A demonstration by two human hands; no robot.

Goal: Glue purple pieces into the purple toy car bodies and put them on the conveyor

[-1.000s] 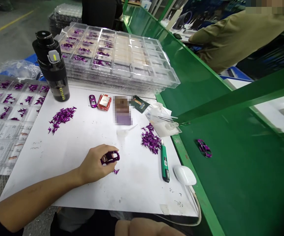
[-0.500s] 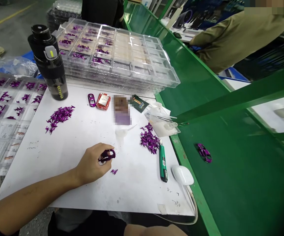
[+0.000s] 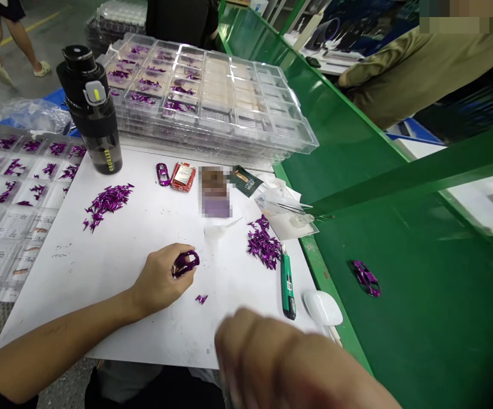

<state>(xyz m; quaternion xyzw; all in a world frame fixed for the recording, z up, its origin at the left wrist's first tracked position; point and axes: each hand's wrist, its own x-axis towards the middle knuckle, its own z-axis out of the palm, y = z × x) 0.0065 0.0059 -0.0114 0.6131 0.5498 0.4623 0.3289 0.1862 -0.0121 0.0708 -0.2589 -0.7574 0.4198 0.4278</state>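
Observation:
My left hand [image 3: 161,281] rests on the white work board [image 3: 122,267] with its fingers closed around a purple toy car body [image 3: 185,263]. One small purple piece [image 3: 201,298] lies loose just right of that hand. My right hand [image 3: 289,363] comes up large and blurred at the bottom, close to the camera; its fingers cannot be made out. Two heaps of small purple parts lie on the board, one at the left [image 3: 106,201] and one at the right [image 3: 264,244].
A black bottle [image 3: 92,111] stands at the board's back left, before stacked clear trays [image 3: 212,96]. A green knife [image 3: 288,284] and white mouse [image 3: 323,307] lie at the right edge. Another purple car [image 3: 365,277] sits on the green conveyor [image 3: 400,295]. A person in olive [image 3: 417,68] stands beyond.
My right hand has risen into view from the bottom edge. My left hand drew the purple car body slightly inward. The car on the conveyor moved slightly nearer.

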